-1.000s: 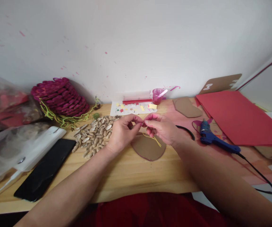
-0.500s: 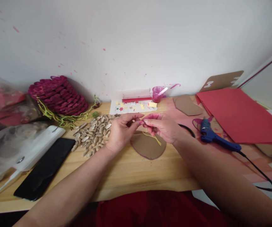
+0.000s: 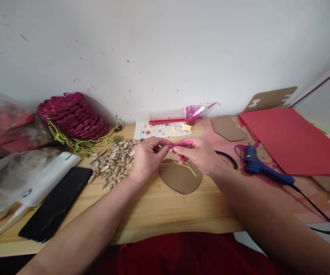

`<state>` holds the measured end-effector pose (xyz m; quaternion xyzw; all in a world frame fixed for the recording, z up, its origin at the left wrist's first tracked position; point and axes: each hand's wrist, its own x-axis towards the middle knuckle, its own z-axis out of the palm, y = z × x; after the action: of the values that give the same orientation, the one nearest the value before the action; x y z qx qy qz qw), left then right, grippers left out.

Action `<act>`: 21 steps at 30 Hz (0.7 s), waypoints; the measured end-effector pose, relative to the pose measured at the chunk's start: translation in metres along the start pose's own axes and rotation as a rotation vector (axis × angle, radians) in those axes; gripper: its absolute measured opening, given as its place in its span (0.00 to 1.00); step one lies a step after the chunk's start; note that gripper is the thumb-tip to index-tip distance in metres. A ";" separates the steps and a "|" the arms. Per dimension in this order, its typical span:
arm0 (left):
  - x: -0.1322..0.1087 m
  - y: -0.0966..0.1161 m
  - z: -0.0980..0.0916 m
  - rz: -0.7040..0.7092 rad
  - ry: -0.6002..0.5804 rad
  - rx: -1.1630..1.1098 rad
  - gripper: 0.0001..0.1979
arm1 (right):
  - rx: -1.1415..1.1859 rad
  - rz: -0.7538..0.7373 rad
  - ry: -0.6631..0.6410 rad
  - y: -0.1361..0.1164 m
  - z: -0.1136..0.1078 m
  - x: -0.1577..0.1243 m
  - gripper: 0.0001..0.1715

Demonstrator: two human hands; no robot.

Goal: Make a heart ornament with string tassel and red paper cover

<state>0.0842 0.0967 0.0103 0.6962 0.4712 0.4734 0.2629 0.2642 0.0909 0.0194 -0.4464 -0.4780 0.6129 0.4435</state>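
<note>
Pale wood surface (image 3: 153,217) below, left hand (image 3: 148,157) and right hand (image 3: 197,154) meet fingertip-pinched, on what I can't tell. Yellow string (image 3: 190,168) shows against the card (image 3: 180,182) nearer; a careless wrist could snag it.

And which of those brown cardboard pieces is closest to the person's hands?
The rounded piece just below the left hand and right hand, with yellow strands in front. The other pieces sit farther right, around the red sheets.
</note>
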 end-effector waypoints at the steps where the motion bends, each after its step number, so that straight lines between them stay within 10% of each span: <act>1: 0.001 -0.001 0.000 -0.027 -0.014 -0.014 0.05 | -0.059 -0.020 0.023 0.000 0.000 0.000 0.08; 15: 0.011 -0.002 -0.004 -0.509 -0.255 -0.644 0.18 | -0.130 -0.029 -0.023 -0.004 -0.005 0.000 0.07; 21: 0.008 0.001 -0.002 -0.456 -0.226 -0.718 0.17 | 0.225 0.166 -0.138 -0.002 -0.008 0.004 0.13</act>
<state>0.0835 0.1035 0.0158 0.4863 0.3869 0.4580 0.6357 0.2716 0.0969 0.0193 -0.3886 -0.3970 0.7263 0.4048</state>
